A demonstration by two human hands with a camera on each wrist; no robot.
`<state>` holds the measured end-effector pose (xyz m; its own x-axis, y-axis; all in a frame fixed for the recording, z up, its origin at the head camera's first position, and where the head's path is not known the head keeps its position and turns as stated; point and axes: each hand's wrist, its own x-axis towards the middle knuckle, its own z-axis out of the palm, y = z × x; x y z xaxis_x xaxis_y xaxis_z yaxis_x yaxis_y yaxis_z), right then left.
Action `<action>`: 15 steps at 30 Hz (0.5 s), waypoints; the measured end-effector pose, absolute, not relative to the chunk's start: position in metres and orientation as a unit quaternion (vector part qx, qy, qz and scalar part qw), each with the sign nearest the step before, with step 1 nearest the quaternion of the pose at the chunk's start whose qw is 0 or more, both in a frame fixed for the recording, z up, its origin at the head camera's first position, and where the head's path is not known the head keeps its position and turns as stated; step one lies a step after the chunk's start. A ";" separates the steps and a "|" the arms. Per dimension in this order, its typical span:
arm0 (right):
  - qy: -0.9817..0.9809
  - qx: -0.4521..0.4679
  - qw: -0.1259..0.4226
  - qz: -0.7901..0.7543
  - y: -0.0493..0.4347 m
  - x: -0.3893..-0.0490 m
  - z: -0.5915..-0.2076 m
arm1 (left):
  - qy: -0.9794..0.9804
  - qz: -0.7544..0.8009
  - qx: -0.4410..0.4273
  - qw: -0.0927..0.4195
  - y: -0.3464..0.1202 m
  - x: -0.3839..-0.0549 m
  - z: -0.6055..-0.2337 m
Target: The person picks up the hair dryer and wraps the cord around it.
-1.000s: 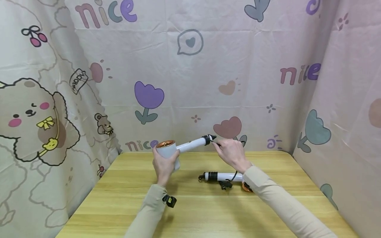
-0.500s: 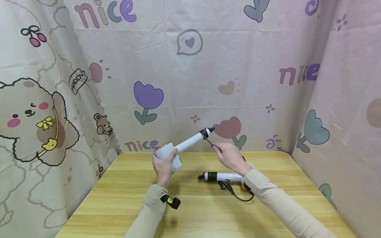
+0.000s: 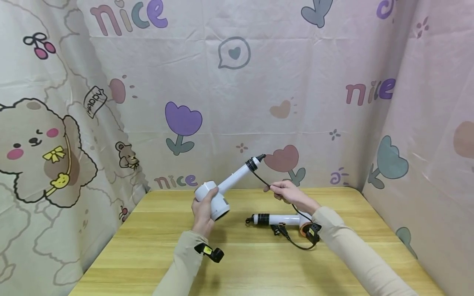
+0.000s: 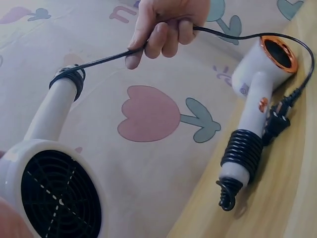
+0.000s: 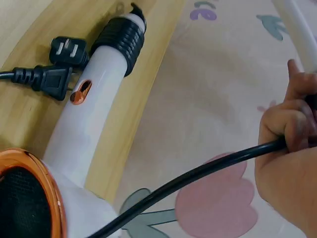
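My left hand grips a white hair dryer round its head, above the table, with the handle slanting up to the right. Black cord is wound round the handle's end, and a free stretch of the cord runs taut to my right hand. There the thumb and fingers pinch it, the other fingers curled. Beyond that hand the cord loops down to a plug. The held dryer's round black grille shows in the left wrist view.
A second white hair dryer with a copper rim lies on the wooden table, its own cord coiled round the handle. Two black plugs lie together beside that handle. A printed curtain hangs behind the table.
The held dryer has turned, its copper-rimmed opening swinging out of sight and its handle tilting up more steeply. My right hand has moved right and down, drawing out a longer stretch of cord.
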<state>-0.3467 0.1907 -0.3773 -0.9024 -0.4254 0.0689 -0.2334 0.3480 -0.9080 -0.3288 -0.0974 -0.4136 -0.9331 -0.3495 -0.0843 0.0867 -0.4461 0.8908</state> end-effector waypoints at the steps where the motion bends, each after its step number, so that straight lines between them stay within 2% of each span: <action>1: 0.814 -0.192 0.104 -0.539 0.193 -0.348 -0.377 | -0.511 -0.840 0.129 0.126 -0.098 -0.329 -0.414; 8: 0.786 -0.147 0.181 -0.572 0.207 -0.356 -0.377 | -0.531 -0.831 0.137 0.092 -0.100 -0.329 -0.417; 15: 0.785 -0.128 0.193 -0.574 0.218 -0.362 -0.375 | -0.510 -0.851 0.122 0.039 -0.104 -0.327 -0.418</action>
